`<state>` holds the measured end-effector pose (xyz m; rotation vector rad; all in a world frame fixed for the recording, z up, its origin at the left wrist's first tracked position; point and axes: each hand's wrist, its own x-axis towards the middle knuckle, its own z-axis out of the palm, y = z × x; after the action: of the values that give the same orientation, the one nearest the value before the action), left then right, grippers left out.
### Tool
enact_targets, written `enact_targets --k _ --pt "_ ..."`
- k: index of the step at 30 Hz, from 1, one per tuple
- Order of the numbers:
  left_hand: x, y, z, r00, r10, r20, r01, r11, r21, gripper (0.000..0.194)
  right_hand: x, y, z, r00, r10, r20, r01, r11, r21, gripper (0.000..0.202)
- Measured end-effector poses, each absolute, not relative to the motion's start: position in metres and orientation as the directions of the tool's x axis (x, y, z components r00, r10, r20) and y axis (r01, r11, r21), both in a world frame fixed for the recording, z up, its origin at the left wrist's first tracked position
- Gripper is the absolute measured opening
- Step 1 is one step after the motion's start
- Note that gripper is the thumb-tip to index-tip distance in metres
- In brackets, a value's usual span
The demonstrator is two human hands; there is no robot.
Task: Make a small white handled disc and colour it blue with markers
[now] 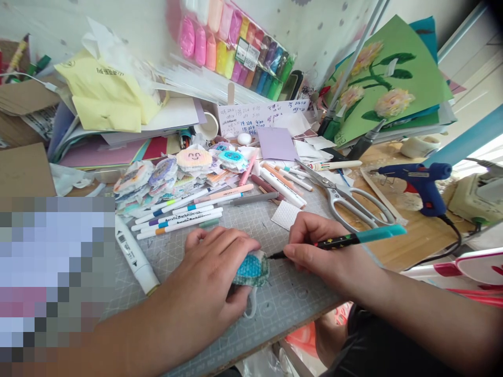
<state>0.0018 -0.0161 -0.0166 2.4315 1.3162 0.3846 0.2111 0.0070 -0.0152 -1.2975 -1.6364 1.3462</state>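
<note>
Between the thumb and fingers of my left hand (222, 267) is a small padded craft piece (250, 269), coloured blue with a green edge. A thin white loop (252, 303) hangs from its lower side. My right hand (318, 241) grips a black pen (338, 241) with star patterns and a teal end. The pen's dark tip meets or nearly meets the piece's right edge; I cannot tell which. Under both hands lies a grey cutting mat (188, 327). A square of white textured paper (286, 214) lies just beyond my right hand.
Several acrylic markers (181, 220) and a pile of decorated padded pieces (157, 178) lie beyond my hands. Scissors (346, 199) rest at the right, before a blue glue gun (424, 180) with a cord. A thick white marker (135, 256) lies left. Clay packs (239, 47) lean behind.
</note>
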Motion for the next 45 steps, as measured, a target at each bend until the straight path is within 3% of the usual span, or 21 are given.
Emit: enact_targets --k 45 --pt "0.0008 -0.0143 -0.0193 0.533 0.837 0.121 0.742 -0.531 0.41 0.037 0.2113 0.0045 -0.0112 -0.348 0.924 -0.159 0.27 -0.064 -0.961 0.018"
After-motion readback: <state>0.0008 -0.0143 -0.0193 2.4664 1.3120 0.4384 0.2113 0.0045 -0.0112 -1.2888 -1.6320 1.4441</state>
